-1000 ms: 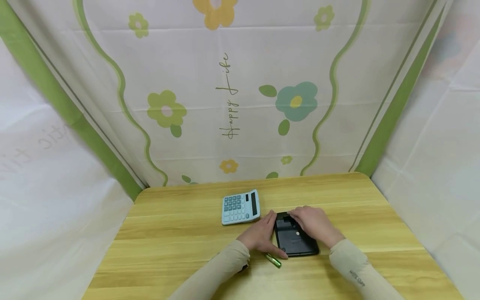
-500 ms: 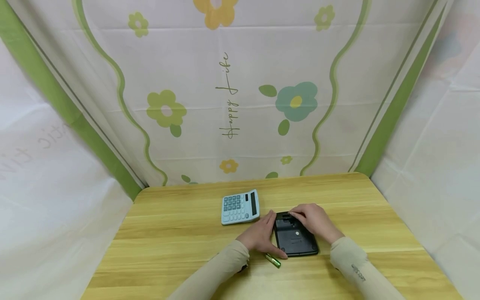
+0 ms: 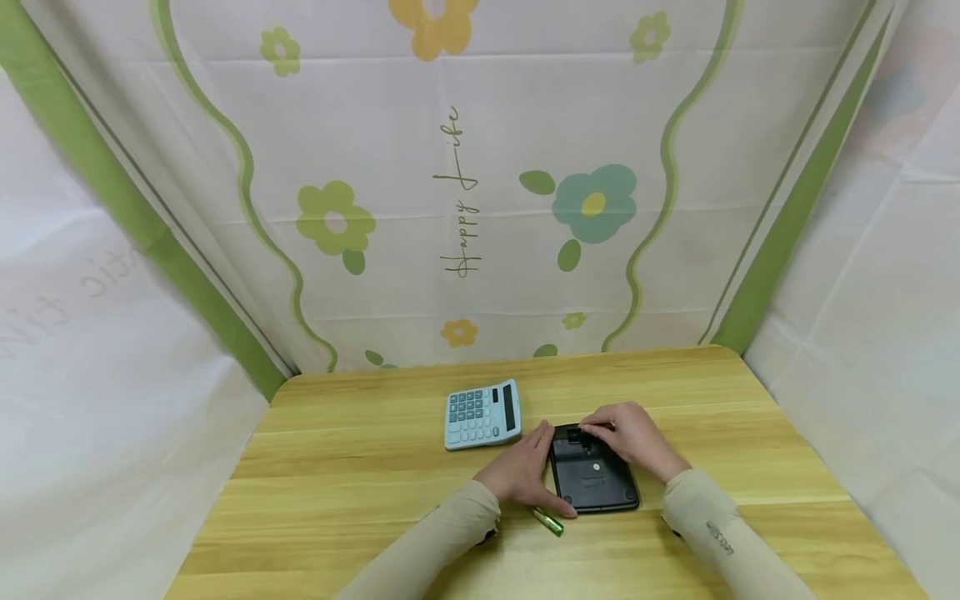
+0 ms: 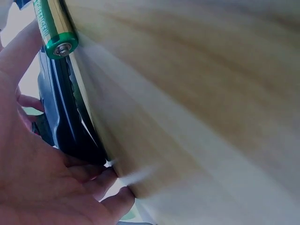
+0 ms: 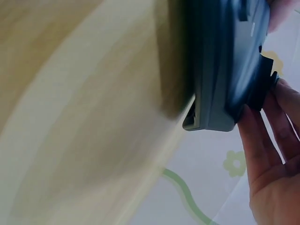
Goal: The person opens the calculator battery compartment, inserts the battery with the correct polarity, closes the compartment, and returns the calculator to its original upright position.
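Note:
A black calculator (image 3: 594,479) lies face down on the table, its back facing up with a battery compartment at the far end. My left hand (image 3: 519,468) holds it along its left side, thumb at the near corner and fingertips at the far one. My right hand (image 3: 632,433) is at the far end, thumb and fingers pinching a small black cover (image 5: 261,82) that stands up from the calculator's back in the right wrist view. A green and gold battery (image 3: 548,522) lies on the table just below my left thumb; it also shows in the left wrist view.
A light blue calculator (image 3: 482,415) lies face up behind my left hand. The wooden table (image 3: 337,492) ends at a floral curtain (image 3: 480,208) at the back, with white cloth on both sides.
My right hand has lifted and drawn back slightly at the calculator's far end, leaving more of the back and the compartment in sight. The left hand and battery stay put.

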Motion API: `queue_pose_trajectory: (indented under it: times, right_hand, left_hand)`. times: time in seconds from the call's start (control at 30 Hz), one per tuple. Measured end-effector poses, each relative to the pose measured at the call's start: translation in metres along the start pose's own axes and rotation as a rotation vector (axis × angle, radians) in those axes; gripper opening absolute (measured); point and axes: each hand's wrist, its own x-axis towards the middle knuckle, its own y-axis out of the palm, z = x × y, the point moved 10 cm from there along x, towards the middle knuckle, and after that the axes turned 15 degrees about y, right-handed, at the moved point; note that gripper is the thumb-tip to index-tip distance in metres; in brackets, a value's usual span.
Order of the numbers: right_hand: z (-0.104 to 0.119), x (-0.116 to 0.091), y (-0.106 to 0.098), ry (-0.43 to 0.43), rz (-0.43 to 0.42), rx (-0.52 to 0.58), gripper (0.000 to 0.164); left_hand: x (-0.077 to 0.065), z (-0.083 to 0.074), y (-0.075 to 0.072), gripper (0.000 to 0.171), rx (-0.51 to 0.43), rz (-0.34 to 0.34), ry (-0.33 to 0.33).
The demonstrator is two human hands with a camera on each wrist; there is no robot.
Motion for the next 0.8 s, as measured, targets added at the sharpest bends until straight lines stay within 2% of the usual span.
queue_pose_trajectory:
  times: [0.2,0.4,0.8]
  right_hand:
    - [0.0,0.002,-0.007,0.022,0.004,0.055,0.011]
    - [-0.006,0.004,-0.02,0.049,-0.03,0.059,0.011]
    - [-0.037,0.0,-0.033,0.135,-0.013,-0.019,0.012]
  left_hand:
    - [0.001,0.0,0.0,0.134,0.002,-0.012,0.007]
    - [0.002,0.003,0.001,0.134,0.02,0.001,0.0]
    - [0.001,0.001,0.002,0.133,0.035,0.006,0.007]
